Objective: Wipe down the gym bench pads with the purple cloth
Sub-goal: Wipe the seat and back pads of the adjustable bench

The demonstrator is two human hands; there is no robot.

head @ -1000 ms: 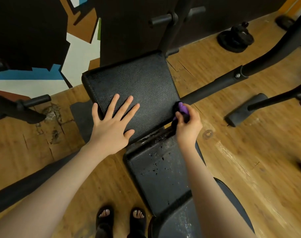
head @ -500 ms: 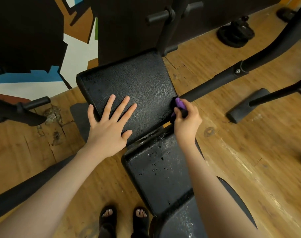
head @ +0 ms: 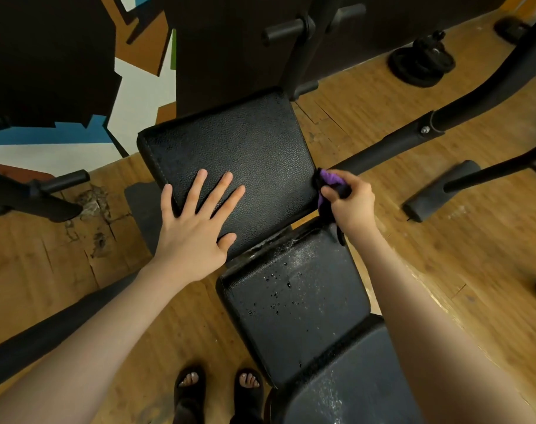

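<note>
Head view: our left hand [head: 193, 231] lies flat, fingers spread, on the far bench pad [head: 239, 154]. Our right hand [head: 351, 206] pinches the bunched purple cloth [head: 329, 178] against that pad's right edge; the cloth pokes out beyond our fingertips. Droplets speckle the near pad [head: 294, 307].

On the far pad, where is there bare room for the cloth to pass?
Free: the far pad beyond the left hand, up to its top edge. Crowded: its near-left part under that hand, and the right edge where the right hand holds the purple cloth.
</note>
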